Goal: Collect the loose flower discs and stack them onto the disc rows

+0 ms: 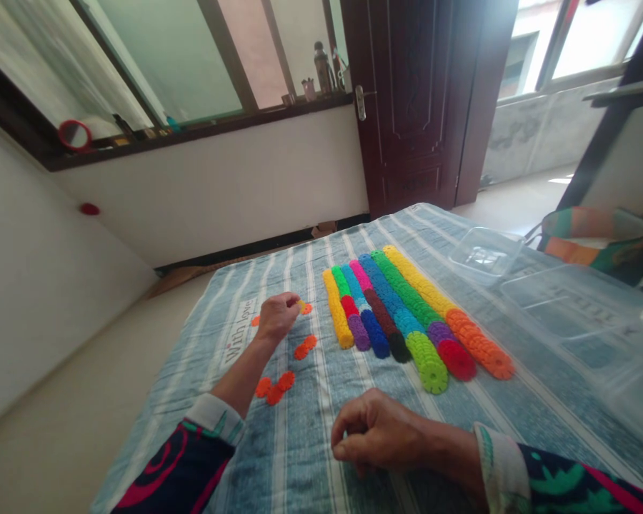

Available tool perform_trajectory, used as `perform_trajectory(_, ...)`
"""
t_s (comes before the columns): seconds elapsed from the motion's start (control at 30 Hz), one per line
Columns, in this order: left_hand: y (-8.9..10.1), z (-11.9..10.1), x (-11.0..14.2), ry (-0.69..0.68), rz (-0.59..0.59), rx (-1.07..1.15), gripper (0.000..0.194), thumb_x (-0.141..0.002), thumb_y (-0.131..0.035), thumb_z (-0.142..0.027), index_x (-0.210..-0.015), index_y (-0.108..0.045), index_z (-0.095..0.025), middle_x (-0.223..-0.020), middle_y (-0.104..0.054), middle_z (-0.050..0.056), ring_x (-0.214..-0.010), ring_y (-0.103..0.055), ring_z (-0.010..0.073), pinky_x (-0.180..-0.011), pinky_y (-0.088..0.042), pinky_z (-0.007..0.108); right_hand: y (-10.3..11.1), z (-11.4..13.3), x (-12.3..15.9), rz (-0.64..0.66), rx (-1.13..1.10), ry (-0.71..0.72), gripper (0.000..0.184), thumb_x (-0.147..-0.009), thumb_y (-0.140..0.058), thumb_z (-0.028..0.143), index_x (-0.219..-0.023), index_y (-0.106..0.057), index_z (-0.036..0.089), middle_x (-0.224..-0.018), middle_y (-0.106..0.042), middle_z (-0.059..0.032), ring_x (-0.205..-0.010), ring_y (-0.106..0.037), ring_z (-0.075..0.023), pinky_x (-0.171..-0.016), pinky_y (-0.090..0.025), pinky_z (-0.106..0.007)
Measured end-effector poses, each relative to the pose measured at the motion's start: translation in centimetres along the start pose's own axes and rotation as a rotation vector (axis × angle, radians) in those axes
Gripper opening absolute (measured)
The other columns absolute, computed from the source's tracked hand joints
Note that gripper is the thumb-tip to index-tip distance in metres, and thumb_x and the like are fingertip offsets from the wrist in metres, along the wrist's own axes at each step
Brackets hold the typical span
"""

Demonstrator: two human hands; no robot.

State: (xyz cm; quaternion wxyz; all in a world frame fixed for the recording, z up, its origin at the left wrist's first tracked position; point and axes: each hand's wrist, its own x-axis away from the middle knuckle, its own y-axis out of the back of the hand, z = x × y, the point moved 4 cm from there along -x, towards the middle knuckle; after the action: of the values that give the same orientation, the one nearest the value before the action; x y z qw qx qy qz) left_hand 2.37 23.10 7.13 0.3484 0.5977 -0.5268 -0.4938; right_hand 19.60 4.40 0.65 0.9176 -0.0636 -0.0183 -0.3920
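My left hand [276, 315] reaches out over the striped blue cloth [300, 457] and pinches a small orange-yellow disc at its fingertips. Loose orange discs [305, 346] lie scattered around it, with another cluster of orange discs [274, 388] by my forearm. My right hand [378, 434] rests near me on the cloth, its fingers curled together; whether they hold anything is hidden. Beyond it lie several rows of stacked coloured discs [407, 318], side by side: yellow, green, blue, pink, purple, red and orange.
Clear plastic containers [568, 314] and a lid [485, 251] stand at the right of the cloth. A striped bag [589, 239] sits behind them. A dark wooden door [412, 100] and a windowsill with bottles [324, 71] are beyond.
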Motion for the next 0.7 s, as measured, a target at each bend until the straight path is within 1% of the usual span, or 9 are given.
perform_trajectory(0.03, 0.0, -0.6, 1.3, -0.025, 0.009, 0.060, 0.023, -0.077, -0.053, -0.028, -0.089, -0.071, -0.020, -0.081, -0.073, 0.000, -0.077, -0.065, 0.0163, -0.072, -0.049, 0.024, 0.1, 0.1, 0.1, 0.010, -0.006, -0.012, 0.009, -0.075, -0.066, 0.022, -0.079, -0.067, 0.014, -0.052, -0.056, 0.0066, -0.041, -0.045, -0.0043, -0.041, -0.034, -0.014)
perform_trajectory(0.1, 0.0, -1.9, 3.8, -0.096, -0.019, 0.289, 0.025, -0.076, -0.056, -0.031, -0.092, -0.071, -0.019, -0.084, -0.074, 0.001, -0.078, -0.066, 0.0173, -0.073, -0.051, 0.026, 0.5, 0.2, 0.2, 0.007, -0.006, -0.023, 0.012, -0.076, -0.067, 0.024, -0.082, -0.067, 0.014, -0.053, -0.057, 0.0063, -0.042, -0.046, -0.0048, -0.042, -0.035, -0.015)
perform_trajectory(0.13, 0.0, -2.6, 4.9, -0.125, -0.029, 0.369, 0.025, -0.075, -0.058, -0.032, -0.092, -0.071, -0.019, -0.086, -0.074, 0.001, -0.080, -0.067, 0.0178, -0.074, -0.052, 0.027, 0.7, 0.3, 0.3, 0.018, -0.003, -0.034, 0.014, -0.077, -0.067, 0.026, -0.083, -0.068, 0.014, -0.054, -0.057, 0.0060, -0.044, -0.048, -0.0055, -0.043, -0.036, -0.015)
perform_trajectory(0.23, -0.3, -4.4, 7.7, -0.162, -0.032, 0.464, 0.022, -0.075, -0.059, -0.030, -0.091, -0.071, -0.020, -0.088, -0.073, 0.001, -0.079, -0.067, 0.0175, -0.078, -0.053, 0.028, 1.0, 0.4, 0.4, 0.033, -0.020, -0.065, 0.016, -0.078, -0.068, 0.028, -0.086, -0.067, 0.014, -0.055, -0.058, 0.0055, -0.047, -0.051, -0.0068, -0.046, -0.040, -0.017)
perform_trajectory(0.3, -0.7, -5.4, 8.8, -0.182, -0.025, 0.479, 0.020, -0.076, -0.058, -0.028, -0.089, -0.072, -0.020, -0.088, -0.073, 0.001, -0.078, -0.066, 0.0170, -0.078, -0.053, 0.028, 1.0, 0.5, 0.4, 0.033, -0.021, -0.070, 0.016, -0.079, -0.067, 0.027, -0.087, -0.067, 0.014, -0.056, -0.058, 0.0052, -0.048, -0.051, -0.0071, -0.047, -0.041, -0.018)
perform_trajectory(0.43, -1.5, -6.5, 9.7, -0.233, -0.051, 0.427, 0.019, -0.078, -0.055, -0.023, -0.088, -0.072, -0.020, -0.088, -0.072, 0.002, -0.077, -0.065, 0.0161, -0.079, -0.052, 0.028, 1.0, 0.6, 0.4, 0.030, -0.002, -0.054, 0.015, -0.079, -0.067, 0.026, -0.088, -0.067, 0.014, -0.056, -0.058, 0.0051, -0.048, -0.052, -0.0071, -0.048, -0.041, -0.018)
perform_trajectory(0.53, -1.9, -6.8, 9.8, -0.266, -0.088, 0.369, 0.020, -0.079, -0.053, -0.021, -0.087, -0.071, -0.021, -0.088, -0.071, 0.002, -0.078, -0.064, 0.0163, -0.080, -0.051, 0.027, 1.0, 0.6, 0.5, 0.039, -0.003, -0.040, 0.015, -0.080, -0.066, 0.026, -0.088, -0.067, 0.013, -0.056, -0.058, 0.0054, -0.047, -0.051, -0.0068, -0.048, -0.042, -0.018)
perform_trajectory(0.7, -2.5, -7.3, 9.8, -0.306, -0.089, 0.320, 0.020, -0.080, -0.054, -0.020, -0.087, -0.072, -0.019, -0.085, -0.069, 0.003, -0.078, -0.063, 0.0170, -0.079, -0.050, 0.027, 1.4, 1.0, 0.7, 0.043, 0.006, 0.005, 0.018, -0.082, -0.065, 0.027, -0.091, -0.065, 0.011, -0.058, -0.058, 0.0047, -0.049, -0.053, -0.0076, -0.049, -0.044, -0.019)
